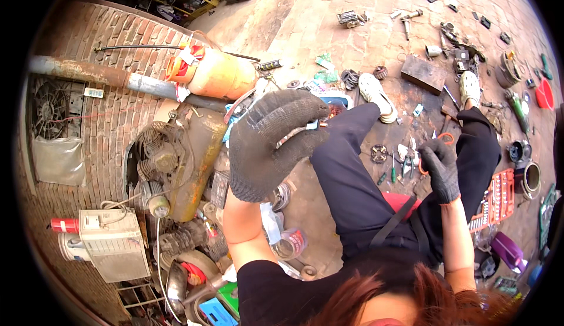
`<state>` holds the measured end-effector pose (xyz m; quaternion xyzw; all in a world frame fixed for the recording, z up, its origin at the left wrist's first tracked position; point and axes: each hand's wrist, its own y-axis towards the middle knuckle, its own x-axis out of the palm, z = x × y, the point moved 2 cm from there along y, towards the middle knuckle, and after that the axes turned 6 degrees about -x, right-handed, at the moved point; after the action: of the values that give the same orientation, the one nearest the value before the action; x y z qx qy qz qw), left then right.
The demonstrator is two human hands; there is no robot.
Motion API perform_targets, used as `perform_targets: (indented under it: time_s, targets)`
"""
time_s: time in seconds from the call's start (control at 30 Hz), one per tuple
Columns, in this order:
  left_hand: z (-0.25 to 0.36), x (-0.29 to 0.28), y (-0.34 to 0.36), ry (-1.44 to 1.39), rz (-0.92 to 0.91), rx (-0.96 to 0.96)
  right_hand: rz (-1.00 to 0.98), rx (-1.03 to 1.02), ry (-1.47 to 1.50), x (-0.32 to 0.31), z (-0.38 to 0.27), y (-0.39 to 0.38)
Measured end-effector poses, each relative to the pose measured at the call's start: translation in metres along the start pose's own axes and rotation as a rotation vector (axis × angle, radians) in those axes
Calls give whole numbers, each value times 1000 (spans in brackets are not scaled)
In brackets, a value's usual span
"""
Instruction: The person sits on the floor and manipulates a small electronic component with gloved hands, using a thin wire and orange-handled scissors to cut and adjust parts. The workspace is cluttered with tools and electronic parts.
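My left hand (267, 144), in a dark knitted glove, is raised close to the camera. Its fingers curve toward the thumb, and a small pale piece with a coppery end (317, 125) shows at the fingertips; its kind is unclear. Lower and to the right, my gloved right hand (440, 170) is closed above my knee, its palm side hidden. An orange-red handle loop (446, 138) shows just beyond it; whether the hand touches it cannot be made out. Dark-handled pliers (408, 164) and a green screwdriver (393, 170) lie on the ground between my legs.
An orange gas cylinder (220, 76) lies at the left near a rusty tank compressor (197, 161). A metal block (423, 74) and a hammer (451, 112) rest ahead. On the right are a red socket set case (496, 202) and a red bucket (544, 94).
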<state>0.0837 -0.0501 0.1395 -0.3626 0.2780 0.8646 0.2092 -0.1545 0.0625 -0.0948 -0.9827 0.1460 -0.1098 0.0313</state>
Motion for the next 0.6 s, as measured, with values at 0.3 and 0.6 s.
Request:
perform_targets:
  time_s: [0.3,0.6]
  targets:
    - [22,22,12,88,-81,133,-229,-335,-735,-8,-13,15]
    - [45,38,14,97,-91,245,-370,-339,102,67,-133,6]
